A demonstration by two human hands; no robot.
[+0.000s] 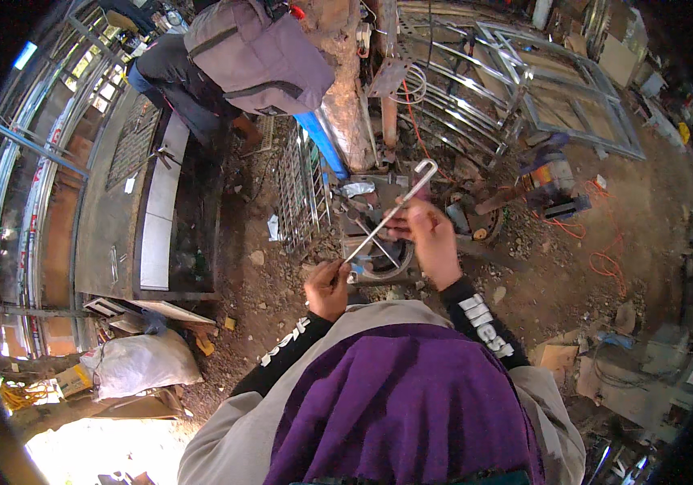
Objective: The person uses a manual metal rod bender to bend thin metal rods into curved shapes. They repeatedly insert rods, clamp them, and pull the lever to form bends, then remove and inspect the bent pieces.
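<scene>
A thin light metal rod (376,229) slants up to the right in front of me, its far end bent into a narrow hook. My left hand (328,289) is closed on the rod's near, straight end. Further along, the fingers of my right hand (431,236) curl about the rod below the hook; their exact grip is partly hidden. Beneath the rod stands a low work stand with a round metal rim (391,276). Another thin bar crosses under the rod there.
Ahead, a person in a grey jacket (253,61) bends beside a wooden post (346,105). A metal grille (302,194) leans nearby. To the left is a workbench (116,218); to the right are metal frames (581,105), a machine (553,182) and an orange cable (605,263).
</scene>
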